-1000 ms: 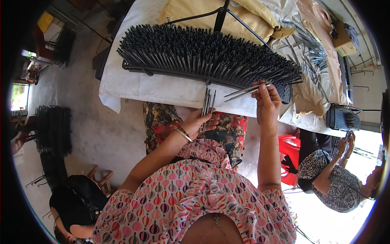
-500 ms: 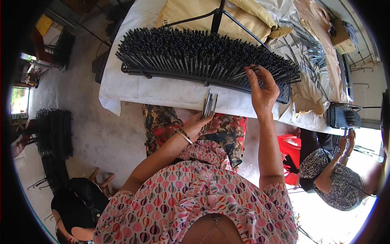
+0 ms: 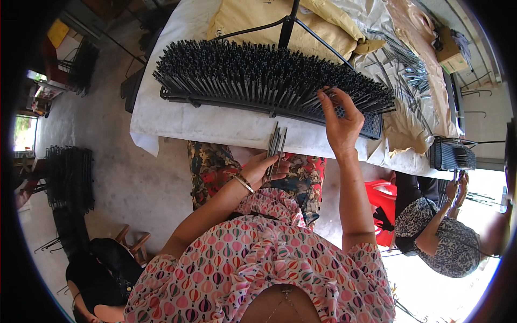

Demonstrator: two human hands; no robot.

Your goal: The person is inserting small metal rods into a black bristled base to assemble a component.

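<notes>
Across the table in front of me lies a long black rack [image 3: 226,100] with a perforated base, packed with upright thin dark rods [image 3: 258,67]. My right hand [image 3: 343,121] is at the rack's right part, thumb and fingertips pinched on a thin rod among the others; the fingers partly hide it. Below that hand and to its right, bare holes of the base [image 3: 370,125] show. My left hand [image 3: 262,169] is closed around a small bundle of thin metal rods [image 3: 276,142], held upright in front of the table's near edge.
Yellowish sacking [image 3: 253,21] and loose metal rods [image 3: 412,70] lie on the white-covered table [image 3: 215,123]. A black frame [image 3: 288,27] rises behind the rack. At right, a co-worker [image 3: 444,237] handles a smaller rack [image 3: 452,156] beside a red chair [image 3: 380,207]. Another person [image 3: 102,280] is at lower left.
My right hand has shifted slightly left and down along the rack, its fingers still pinched. The left hand keeps its bundle nearly in place, the rods a little more spread.
</notes>
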